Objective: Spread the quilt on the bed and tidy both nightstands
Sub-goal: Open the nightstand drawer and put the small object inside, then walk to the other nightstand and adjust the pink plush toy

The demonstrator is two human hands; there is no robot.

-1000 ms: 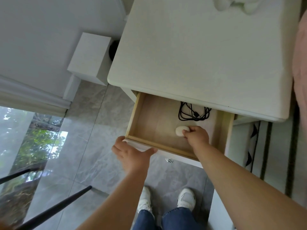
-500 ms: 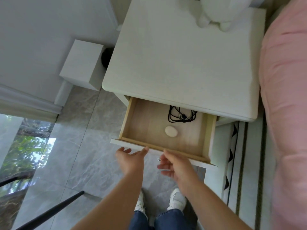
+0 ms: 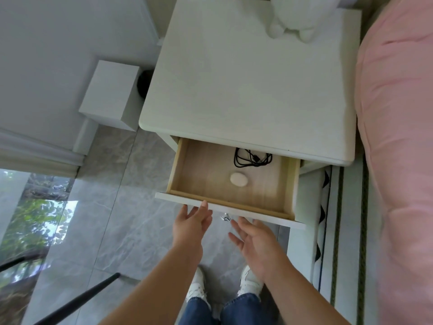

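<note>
Both hands are loose and empty in front of the open drawer (image 3: 232,184). Left hand (image 3: 192,222) has its fingers straight and spread, the fingertips (image 3: 204,204) at the white drawer front, seemingly touching its upper edge. Right hand (image 3: 254,241) is wide too, palm turned up a little, just below the drawer front and beside the small metal knob (image 3: 225,216), apart from it.

Inside the drawer, a pale oval object (image 3: 238,179) lies near the middle of the wooden floor, and a coiled black cable (image 3: 251,158) sits behind it, partly under the overhanging top of the nightstand (image 3: 246,90). A white plush toy (image 3: 290,24) stands at the far edge of that top. Right of the nightstand runs the bed with a pink quilt (image 3: 398,148) lying along it.

By my reading, the step in hand is closing the drawer of this nightstand, its clutter now stowed. The next move calls for a flat, even push on the drawer front, both palms pressing squarely so it slides in straight without jamming, with the fingers kept off the upper edge as the gap shuts.
</note>
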